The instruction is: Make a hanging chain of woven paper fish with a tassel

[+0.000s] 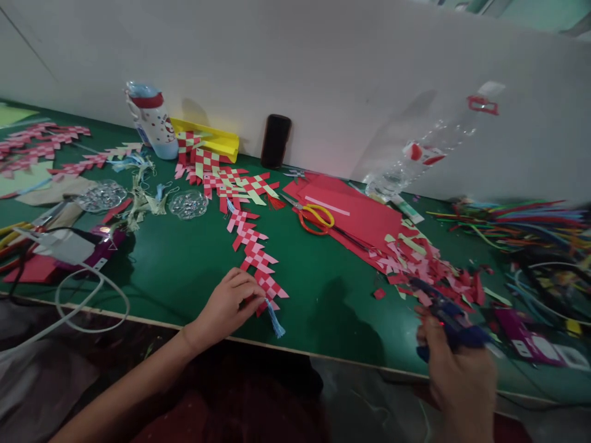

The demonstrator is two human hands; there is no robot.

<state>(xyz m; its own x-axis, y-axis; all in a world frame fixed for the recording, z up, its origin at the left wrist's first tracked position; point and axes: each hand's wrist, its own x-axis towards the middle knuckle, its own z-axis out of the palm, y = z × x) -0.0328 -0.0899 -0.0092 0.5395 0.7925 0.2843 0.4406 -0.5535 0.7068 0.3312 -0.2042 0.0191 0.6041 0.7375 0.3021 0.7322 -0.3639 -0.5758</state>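
A chain of woven red and pink paper pieces (253, 251) runs down the green table to its front edge. At its lower end my left hand (231, 303) pinches the tip, where a light blue tassel (276, 320) hangs. On the right, my right hand (455, 363) is wrapped round a dark blue glue gun (450, 323), slightly blurred, its nozzle pointing at a heap of red and pink paper scraps (429, 264). Orange and yellow scissors (316, 218) lie between the hands, partly on red paper sheets (355, 209).
Along the white wall stand a cartoon bottle (157, 123), a phone (276, 141) and a clear plastic bottle (415, 160). White cables (99, 295) and a charger (69, 245) lie at the left front. Coloured pipe cleaners (521, 221) cover the right side.
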